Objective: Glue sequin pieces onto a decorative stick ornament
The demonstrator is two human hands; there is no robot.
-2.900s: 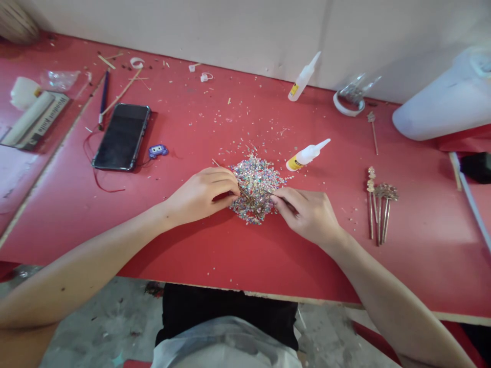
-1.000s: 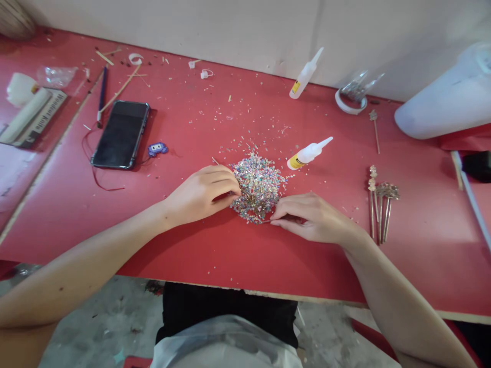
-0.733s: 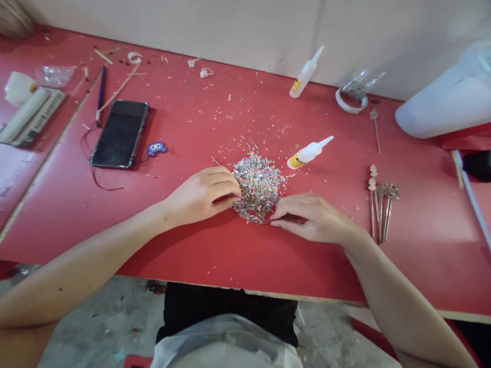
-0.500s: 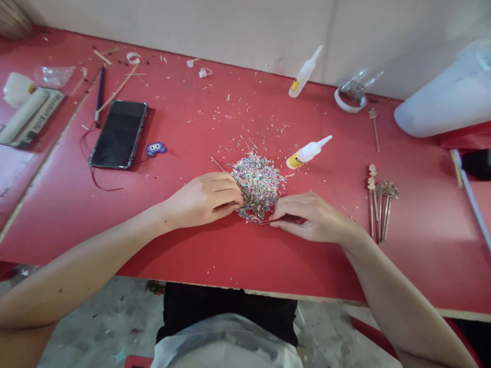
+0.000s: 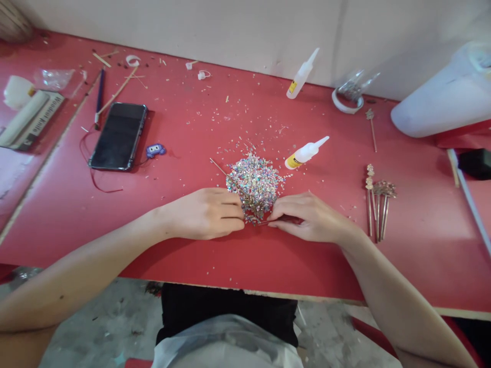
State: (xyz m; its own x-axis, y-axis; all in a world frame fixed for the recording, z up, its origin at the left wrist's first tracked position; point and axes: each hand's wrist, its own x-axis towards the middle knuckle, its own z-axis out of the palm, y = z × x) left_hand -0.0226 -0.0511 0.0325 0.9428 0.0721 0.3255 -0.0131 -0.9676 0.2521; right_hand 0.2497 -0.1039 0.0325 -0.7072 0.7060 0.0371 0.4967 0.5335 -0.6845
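Observation:
A pile of small iridescent chips (image 5: 257,176) lies on the red table. My left hand (image 5: 207,213) is closed at the pile's lower left edge, palm down; its fingertips and anything in them are hidden. My right hand (image 5: 307,217) is at the lower right edge, thumb and fingers pinched on a thin metal stick (image 5: 264,223) whose tip points left at the chips. On the pile rests a gold-brown hair stick, its bare shaft (image 5: 218,165) sticking out at the upper left and its decorated end (image 5: 251,199) among the chips.
Behind the pile lies a white glue bottle (image 5: 303,155), with another glue bottle (image 5: 301,76) farther back. Several decorated sticks (image 5: 379,209) lie to the right. A phone (image 5: 118,135) and a purple charm (image 5: 155,150) are at left. A large white cylinder (image 5: 433,102) is at far right.
My left hand has moved down toward the table's front edge, its fingers away from the hair stick on the pile. My right hand stays nearly in place with the thin metal stick.

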